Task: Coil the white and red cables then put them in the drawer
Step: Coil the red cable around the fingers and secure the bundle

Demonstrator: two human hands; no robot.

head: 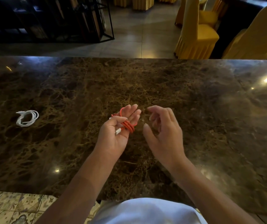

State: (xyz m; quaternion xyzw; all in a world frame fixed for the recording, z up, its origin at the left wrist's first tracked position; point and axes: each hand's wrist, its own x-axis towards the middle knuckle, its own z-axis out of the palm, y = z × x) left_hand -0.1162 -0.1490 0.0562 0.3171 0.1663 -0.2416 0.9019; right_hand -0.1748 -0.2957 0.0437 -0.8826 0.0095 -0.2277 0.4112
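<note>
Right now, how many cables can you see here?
2. The red cable is coiled in the left hand, pinned by the thumb. The white cable lies coiled on the marble countertop, far to the left. Others may sit out of view.

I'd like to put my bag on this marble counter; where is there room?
The right half beyond the right hand is bare, as is the far strip behind both hands. The left side holds only the white cable. The middle is crowded: the left hand holds the red cable.

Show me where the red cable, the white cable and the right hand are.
red cable [128, 125], head view, on the coiled strands.
white cable [27, 118], head view, on the coil.
right hand [163, 135], head view, on its back.
</note>
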